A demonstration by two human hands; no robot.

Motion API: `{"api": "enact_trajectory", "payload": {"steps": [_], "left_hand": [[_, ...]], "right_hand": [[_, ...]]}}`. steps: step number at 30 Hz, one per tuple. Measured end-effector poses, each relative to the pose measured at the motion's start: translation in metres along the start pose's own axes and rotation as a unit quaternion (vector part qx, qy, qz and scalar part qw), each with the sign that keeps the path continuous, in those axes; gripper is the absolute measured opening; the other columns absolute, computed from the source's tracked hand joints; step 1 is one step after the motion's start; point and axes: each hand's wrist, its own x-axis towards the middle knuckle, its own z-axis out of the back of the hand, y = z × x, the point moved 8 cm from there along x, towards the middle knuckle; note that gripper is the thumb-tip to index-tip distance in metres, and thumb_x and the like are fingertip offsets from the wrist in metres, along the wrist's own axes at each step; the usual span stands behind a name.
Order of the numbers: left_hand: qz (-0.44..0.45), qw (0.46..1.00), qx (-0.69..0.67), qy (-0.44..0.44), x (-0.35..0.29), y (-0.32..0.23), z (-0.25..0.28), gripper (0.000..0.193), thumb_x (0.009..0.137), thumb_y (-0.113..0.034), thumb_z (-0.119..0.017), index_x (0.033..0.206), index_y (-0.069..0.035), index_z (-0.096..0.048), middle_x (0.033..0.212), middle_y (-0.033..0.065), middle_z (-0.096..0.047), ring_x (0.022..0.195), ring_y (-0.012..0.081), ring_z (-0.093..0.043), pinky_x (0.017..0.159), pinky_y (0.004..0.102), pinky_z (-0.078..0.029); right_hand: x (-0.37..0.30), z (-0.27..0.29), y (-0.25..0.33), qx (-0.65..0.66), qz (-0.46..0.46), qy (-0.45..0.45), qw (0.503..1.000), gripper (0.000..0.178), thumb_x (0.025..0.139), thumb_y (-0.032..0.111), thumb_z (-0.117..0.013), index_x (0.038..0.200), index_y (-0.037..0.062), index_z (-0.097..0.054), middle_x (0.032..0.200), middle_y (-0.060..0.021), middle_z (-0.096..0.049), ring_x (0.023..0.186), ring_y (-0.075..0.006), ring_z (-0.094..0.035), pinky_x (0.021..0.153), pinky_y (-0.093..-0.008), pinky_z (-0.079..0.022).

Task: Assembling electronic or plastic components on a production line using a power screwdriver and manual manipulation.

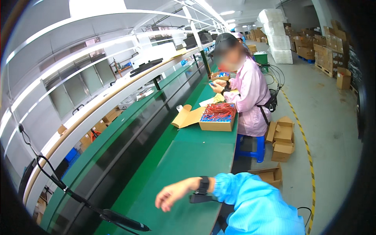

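I see the right hand [172,194] over the green tabletop [182,161], its grip loose and empty, though I cannot tell about the unseen left hand, and the black stick-shaped tool [124,221] is at lower left, where a careless swing could snag its cord [82,200]

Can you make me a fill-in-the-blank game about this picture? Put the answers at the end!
1. The right hand comes out of a ____ sleeve.
2. The bench below that hand is ____.
3. The wires in the nearest box on it are ____.
4. The co-worker wears a ____ coat.

Missing words: blue; green; red; pink.
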Motion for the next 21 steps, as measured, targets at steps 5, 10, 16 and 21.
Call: {"api": "enact_trajectory", "payload": {"steps": [5, 10, 16, 21], "left_hand": [[0.07, 0.976, 0.037, -0.203, 0.019, 0.063, 0.049, 0.018, 0.081, -0.007, -0.053, 0.096, 0.004, -0.054, 0.086, 0.0093, -0.058, 0.076, 0.0151, -0.053, 0.069, 0.0257, -0.044], [0.124, 0.988, 0.068, -0.057, 0.069, 0.152, 0.009, 0.029, 0.079, -0.005, -0.055, 0.107, 0.002, -0.047, 0.102, 0.0119, -0.052, 0.093, 0.019, -0.051, 0.08, 0.0297, -0.042], [0.157, 0.987, -0.01, 0.007, 0.061, 0.201, -0.016, 0.038, 0.079, -0.004, -0.055, 0.114, 0.002, -0.042, 0.107, 0.0147, -0.049, 0.1, 0.0192, -0.048, 0.084, 0.0291, -0.041], [0.086, 0.967, 0.238, -0.04, 0.068, 0.156, -0.025, 0.037, 0.078, -0.01, -0.051, 0.109, 0.009, -0.046, 0.108, 0.0249, -0.05, 0.104, 0.0342, -0.046, 0.092, 0.0373, -0.034]], "right_hand": [[0.1, 0.06, -0.065, 0.169, -0.037, -0.183, 0.968, 0.023, 0.083, 0.027, -0.053, 0.094, 0.0067, -0.052, 0.079, -0.0042, -0.06, 0.069, -0.0114, -0.058, 0.06, -0.0234, -0.046], [0.13, 0.057, -0.137, 0.091, -0.095, -0.162, 0.978, 0.021, 0.084, 0.025, -0.05, 0.091, 0.0054, -0.053, 0.079, -0.0049, -0.057, 0.065, -0.0111, -0.057, 0.057, -0.0229, -0.047], [0.13, 0.058, -0.138, 0.097, -0.073, -0.174, 0.977, 0.02, 0.084, 0.022, -0.049, 0.089, 0.0026, -0.052, 0.077, -0.0054, -0.055, 0.064, -0.0111, -0.056, 0.054, -0.0223, -0.047], [0.132, 0.057, -0.13, 0.055, -0.069, -0.173, 0.981, 0.019, 0.084, 0.021, -0.048, 0.087, 0.0024, -0.051, 0.075, -0.005, -0.055, 0.063, -0.0105, -0.055, 0.053, -0.0225, -0.046]]}}
